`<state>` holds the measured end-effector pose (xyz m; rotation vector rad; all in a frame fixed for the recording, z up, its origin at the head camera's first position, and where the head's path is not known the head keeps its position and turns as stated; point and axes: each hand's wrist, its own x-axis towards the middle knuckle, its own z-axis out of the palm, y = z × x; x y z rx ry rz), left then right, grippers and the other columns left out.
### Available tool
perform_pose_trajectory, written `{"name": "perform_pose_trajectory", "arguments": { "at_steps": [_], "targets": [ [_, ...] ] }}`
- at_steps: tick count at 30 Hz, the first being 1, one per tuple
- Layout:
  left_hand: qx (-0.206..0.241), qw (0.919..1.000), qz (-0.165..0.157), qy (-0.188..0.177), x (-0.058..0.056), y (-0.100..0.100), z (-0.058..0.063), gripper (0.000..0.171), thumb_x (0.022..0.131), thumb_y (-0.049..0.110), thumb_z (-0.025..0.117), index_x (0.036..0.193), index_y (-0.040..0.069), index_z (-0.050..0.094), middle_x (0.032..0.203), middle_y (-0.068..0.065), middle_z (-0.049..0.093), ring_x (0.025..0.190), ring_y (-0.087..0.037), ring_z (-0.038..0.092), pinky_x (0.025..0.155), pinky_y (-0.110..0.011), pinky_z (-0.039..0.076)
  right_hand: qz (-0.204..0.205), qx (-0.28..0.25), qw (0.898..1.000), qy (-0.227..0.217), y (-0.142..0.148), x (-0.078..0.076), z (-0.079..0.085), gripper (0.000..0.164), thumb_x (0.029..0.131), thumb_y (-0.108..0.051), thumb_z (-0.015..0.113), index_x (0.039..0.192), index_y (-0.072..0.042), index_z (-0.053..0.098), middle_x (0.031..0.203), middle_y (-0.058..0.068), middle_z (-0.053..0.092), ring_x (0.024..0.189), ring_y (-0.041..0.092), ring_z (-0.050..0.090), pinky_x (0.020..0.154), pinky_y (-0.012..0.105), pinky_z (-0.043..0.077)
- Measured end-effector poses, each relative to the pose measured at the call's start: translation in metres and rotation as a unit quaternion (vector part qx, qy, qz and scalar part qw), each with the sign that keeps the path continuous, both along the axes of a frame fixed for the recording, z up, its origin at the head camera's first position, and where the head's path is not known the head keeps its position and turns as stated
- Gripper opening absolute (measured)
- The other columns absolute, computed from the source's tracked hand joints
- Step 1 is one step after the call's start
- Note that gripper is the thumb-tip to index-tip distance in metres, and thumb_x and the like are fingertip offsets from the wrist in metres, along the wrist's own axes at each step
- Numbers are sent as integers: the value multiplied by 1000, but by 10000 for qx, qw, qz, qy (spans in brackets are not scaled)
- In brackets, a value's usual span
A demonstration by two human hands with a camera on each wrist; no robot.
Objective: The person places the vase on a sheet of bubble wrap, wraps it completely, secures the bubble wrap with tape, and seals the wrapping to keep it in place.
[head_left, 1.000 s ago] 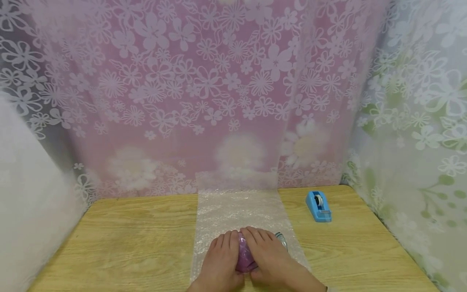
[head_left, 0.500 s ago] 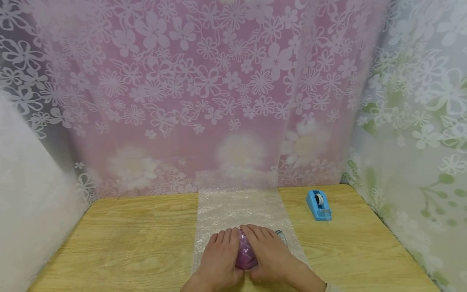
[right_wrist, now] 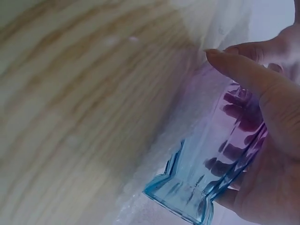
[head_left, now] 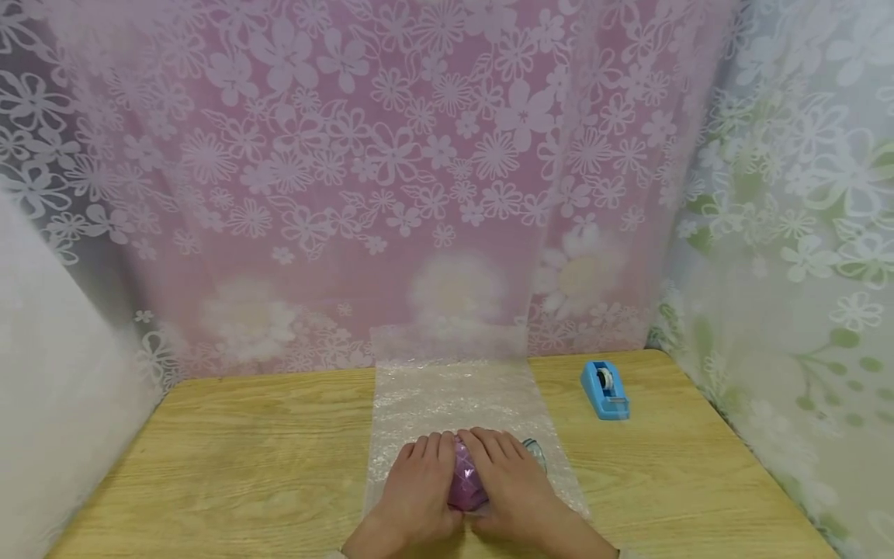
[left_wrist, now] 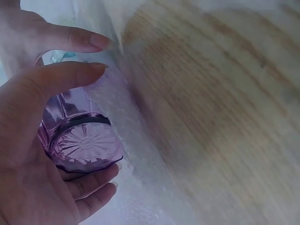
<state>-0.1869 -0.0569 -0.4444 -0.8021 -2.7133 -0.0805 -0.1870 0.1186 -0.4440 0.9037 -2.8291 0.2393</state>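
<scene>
A glass vase (head_left: 466,477), purple fading to blue, lies on its side across a sheet of bubble wrap (head_left: 447,396). My left hand (head_left: 419,485) curls over the purple end, whose round base (left_wrist: 86,145) carries a starburst pattern in the left wrist view. Over the middle and blue part, my right hand (head_left: 517,485) holds the vase with fingers on its far side, seen through the glass. The flared blue rim (right_wrist: 180,194) sticks out past that hand. Both thumbs press the near edge of the wrap up against the glass.
A blue tape dispenser (head_left: 605,390) stands on the wooden table (head_left: 265,458) at the back right. The wrap's far end reaches up onto the pink flowered curtain (head_left: 321,194) behind the table. More hanging sheets enclose the left and right sides.
Both hands keep their grip on the vase, which seems turned slightly between them. The whole head view has shifted a little. The tape dispenser stays where it was on the table.
</scene>
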Motion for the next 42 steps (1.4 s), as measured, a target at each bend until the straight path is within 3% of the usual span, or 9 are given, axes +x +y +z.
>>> {"name": "perform_pose_trajectory", "arguments": {
  "at_steps": [10,22,35,42],
  "targets": [
    [264,9991,-160,-301,-3,-2,3,83,57,35,78,123,-1,44,107,-11,54,99,-26,54,87,-41,46,6,55,9982,597,-2,-3,-2,95,67,-51,78,138,-3,39,130,15,50,119,29,48,102,43,37],
    [311,9987,-129,-385,-6,-2,5,89,55,39,82,125,-2,44,106,-12,54,98,-25,54,87,-40,47,-46,129,9988,466,0,-4,1,96,68,-54,78,135,3,39,129,17,51,117,31,50,100,44,39],
    [332,9982,-292,-411,-6,-4,7,85,55,40,82,120,0,44,100,-8,52,93,-23,53,82,-38,48,23,206,9990,390,0,-6,5,93,67,-52,79,132,2,42,125,17,52,114,31,52,98,44,42],
    [369,9965,-326,-674,-5,-5,10,83,57,44,83,118,2,45,98,-6,51,91,-20,53,80,-36,49,170,294,9988,356,0,-7,9,89,66,-50,79,130,2,43,122,16,53,109,30,54,94,43,44]
  ]
}}
